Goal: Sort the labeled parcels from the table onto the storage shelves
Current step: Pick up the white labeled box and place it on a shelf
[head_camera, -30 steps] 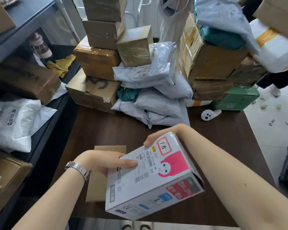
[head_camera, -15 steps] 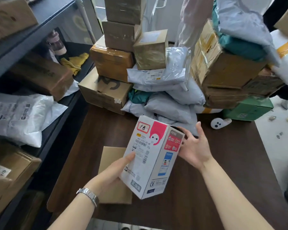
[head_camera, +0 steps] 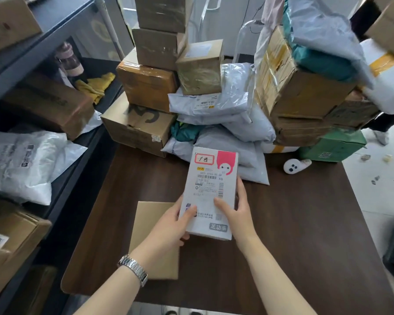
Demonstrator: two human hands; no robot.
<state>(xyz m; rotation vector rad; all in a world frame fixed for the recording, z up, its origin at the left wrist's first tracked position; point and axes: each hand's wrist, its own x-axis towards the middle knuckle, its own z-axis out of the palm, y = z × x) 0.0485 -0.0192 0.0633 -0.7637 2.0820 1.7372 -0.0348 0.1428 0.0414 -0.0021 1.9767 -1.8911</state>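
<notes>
A white box parcel [head_camera: 210, 178] with a pink figure, a barcode label and a red-framed handwritten tag is held over the dark wooden table [head_camera: 305, 223], label side up, long axis pointing away from me. My left hand [head_camera: 171, 226] grips its near left edge, thumb on top. My right hand [head_camera: 238, 210] holds its near right edge, thumb on the label. A heap of brown cartons [head_camera: 150, 85] and grey mailer bags [head_camera: 216, 103] fills the table's far half. Dark storage shelves [head_camera: 43, 42] stand to my left.
A flat brown cardboard piece [head_camera: 155, 237] lies on the table under my left wrist. A small white device [head_camera: 296, 165] sits near a green box [head_camera: 332, 147]. The shelves hold white bags [head_camera: 23, 162] and cartons [head_camera: 48, 105]. Another person stands at the far right.
I have turned the white box from tilted and sideways to label-up, lengthwise in front of me. Both hands shifted to its near end, and my view moved closer to the table.
</notes>
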